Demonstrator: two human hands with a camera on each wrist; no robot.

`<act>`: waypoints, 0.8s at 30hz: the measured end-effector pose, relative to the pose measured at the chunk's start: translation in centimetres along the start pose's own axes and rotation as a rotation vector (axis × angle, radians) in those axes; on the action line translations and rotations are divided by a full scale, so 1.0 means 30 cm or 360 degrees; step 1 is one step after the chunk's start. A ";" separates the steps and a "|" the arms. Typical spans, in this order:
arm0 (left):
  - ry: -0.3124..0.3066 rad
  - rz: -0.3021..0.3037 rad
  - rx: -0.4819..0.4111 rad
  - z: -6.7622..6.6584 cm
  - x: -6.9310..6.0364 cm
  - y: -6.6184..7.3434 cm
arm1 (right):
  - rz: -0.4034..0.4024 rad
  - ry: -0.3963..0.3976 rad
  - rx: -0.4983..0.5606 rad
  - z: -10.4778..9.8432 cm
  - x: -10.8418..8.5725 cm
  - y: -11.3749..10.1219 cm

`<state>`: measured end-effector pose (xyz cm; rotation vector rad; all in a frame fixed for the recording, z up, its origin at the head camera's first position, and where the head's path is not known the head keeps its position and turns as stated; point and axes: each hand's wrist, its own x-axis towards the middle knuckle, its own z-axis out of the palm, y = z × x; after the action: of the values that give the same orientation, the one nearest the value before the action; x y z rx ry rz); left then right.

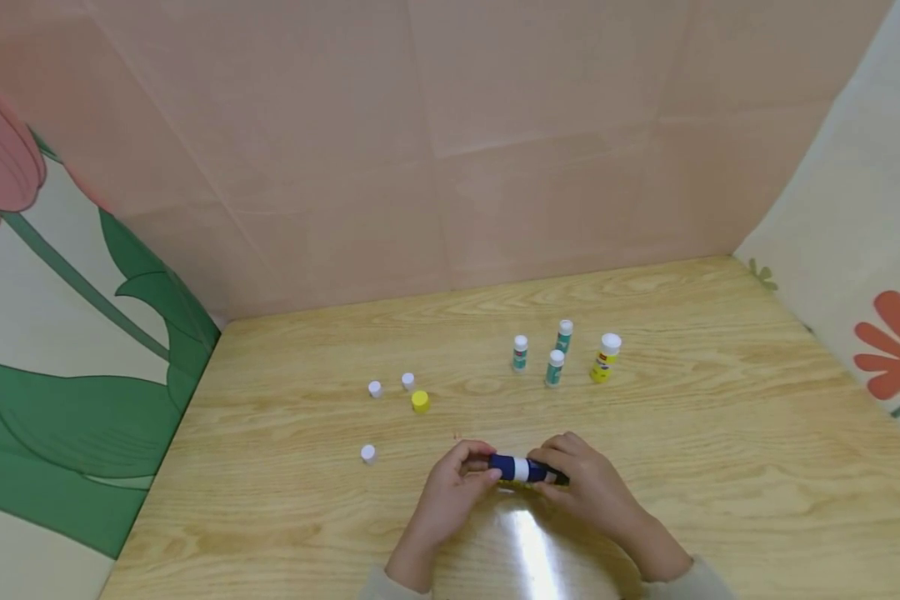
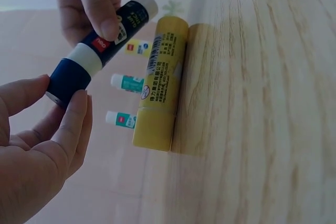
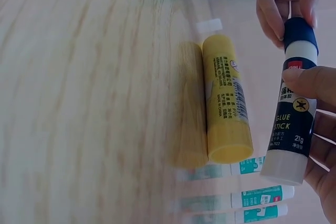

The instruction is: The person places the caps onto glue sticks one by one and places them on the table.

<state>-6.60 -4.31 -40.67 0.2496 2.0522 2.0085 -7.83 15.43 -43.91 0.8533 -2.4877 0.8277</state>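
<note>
Glue stick, dark blue with a white band, bridged the gap between the hands in the head view; we saw its long axis run nearly straight across, from the left hand to the right hand, so neither hand was nearer, each touching its own end. Ahead of the right hand stood small teal glue sticks, and ahead and slightly left of the left hand sat a yellow cap. In the left wrist view we found the left hand pinching the short blue end between thumb and fingertips, while the axis slanted up and away from it toward the right hand, whose thumb pressed the longer barrel. Beyond those left fingertips, a yellow glue stick lay on the table. In the right wrist view we saw the right hand gripping the barrel, thumb across the label and fingers behind, with the white base sticking out past the thumb on the side away from the left hand. The yellow one lay beside that grip, roughly parallel and apart from it.
</note>
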 end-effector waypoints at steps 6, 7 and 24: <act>-0.0022 0.0023 -0.0007 -0.003 0.000 -0.009 | -0.0005 0.0003 -0.0010 0.005 -0.001 -0.001; -0.0025 0.0025 -0.0003 -0.004 0.001 -0.011 | -0.0005 0.0001 -0.0011 0.005 -0.001 -0.002; -0.0006 0.0021 0.0020 -0.007 0.031 -0.096 | -0.0059 0.0014 -0.0030 0.014 0.001 0.003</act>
<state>-7.40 -4.32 -43.61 0.2697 2.0666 2.0021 -7.99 15.20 -44.23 0.8847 -2.4608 0.7929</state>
